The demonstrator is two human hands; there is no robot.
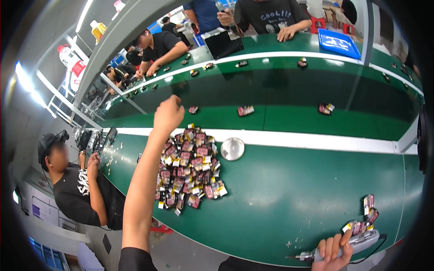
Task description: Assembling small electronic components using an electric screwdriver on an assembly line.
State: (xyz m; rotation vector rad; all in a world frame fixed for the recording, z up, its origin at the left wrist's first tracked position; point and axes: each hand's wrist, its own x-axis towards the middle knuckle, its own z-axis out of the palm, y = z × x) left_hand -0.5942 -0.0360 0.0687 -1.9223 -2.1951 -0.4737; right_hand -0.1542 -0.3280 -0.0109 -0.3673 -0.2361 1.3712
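Packets (pixel 190 169), small red-and-dark ones with yellow and white tabs, lie heaped on the near green worktop (pixel 289 194), just left of a round metal dish (pixel 232 148) and right beside the outstretched left forearm. The left hand (pixel 168 115) reaches beyond the heap toward the belt (pixel 280 115), closed loosely into a fist; whether it holds anything I cannot tell, since the fingers curl away from the camera. A single packet (pixel 193 109) lies on the belt just past the knuckles, with two more, (pixel 245 110) and (pixel 325 108), further right. The right hand (pixel 333 253) sits at the lower edge, wrapped around a grey powered screwdriver (pixel 348 246), its tip pointing left over the worktop, and a second small cluster of packets (pixel 364 217) lies just beyond it. The likeliest trouble, as I judge it, comes from the forearm: it lies against the left side of the heap, so a sideways sweep could push packets toward the near edge and onto the floor. Reaching so far forward may also drag a sleeve or wrist across loose pieces and scatter them against the dish. The driver tip is bare and aimed across the worktop, so a careless swing of the right hand could jab the small cluster or catch its cable (pixel 375 253). A co-worker (pixel 77 185) stands close on the left, near enough to be bumped by the elbow.
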